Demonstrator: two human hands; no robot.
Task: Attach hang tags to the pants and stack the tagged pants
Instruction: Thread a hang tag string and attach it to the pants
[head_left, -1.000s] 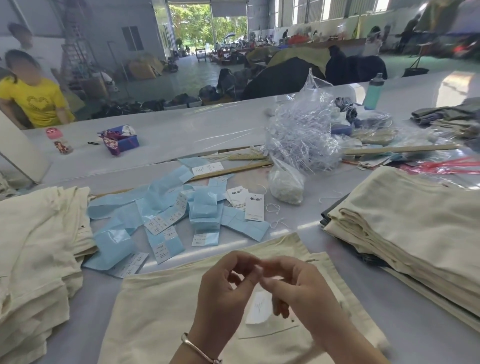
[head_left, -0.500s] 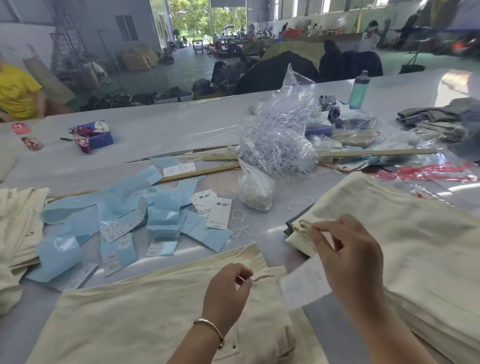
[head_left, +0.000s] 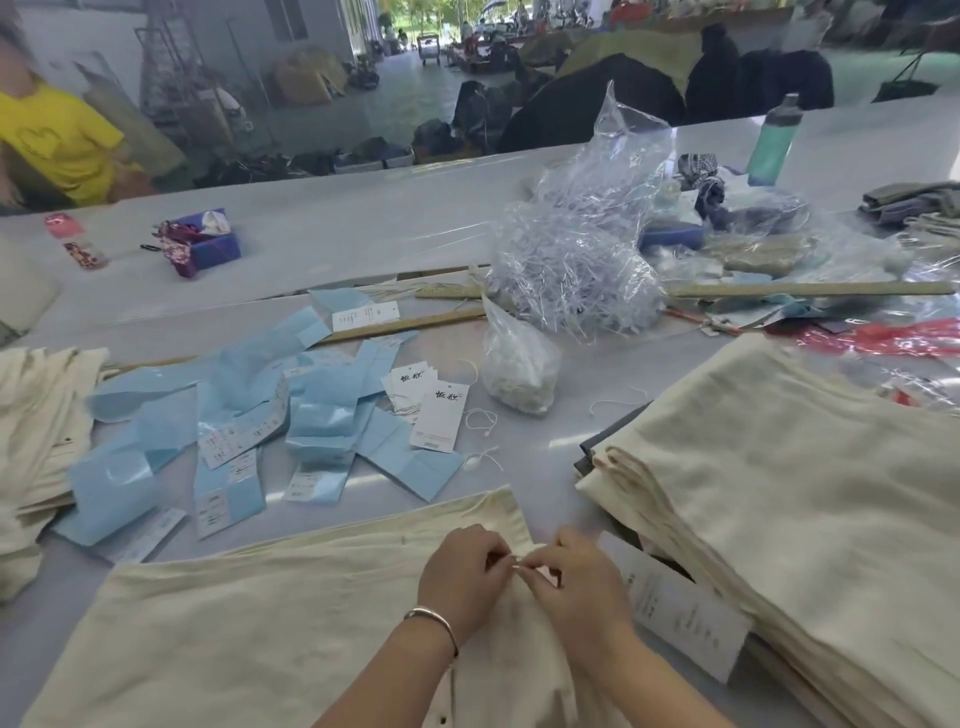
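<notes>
A: Where do the cream cotton pants (head_left: 249, 623) lie?

B: Flat on the pale grey table (head_left: 332, 234), right under both hands. The left hand (head_left: 462, 577) and the right hand (head_left: 576, 582) meet over the waistband corner, fingertips pinched together on a thin white string (head_left: 514, 560).

A: And the tag?

B: A white rectangular paper hang tag (head_left: 680, 613) lies just right of the right hand, on the edge of the stack of folded cream pants (head_left: 779, 493).

A: Spare tags?

B: A small pile of white printed hang tags (head_left: 431, 405) sits beyond the hands, beside scattered light blue paper sleeves (head_left: 249, 415) and a clear bag of white strings (head_left: 519, 364).
</notes>
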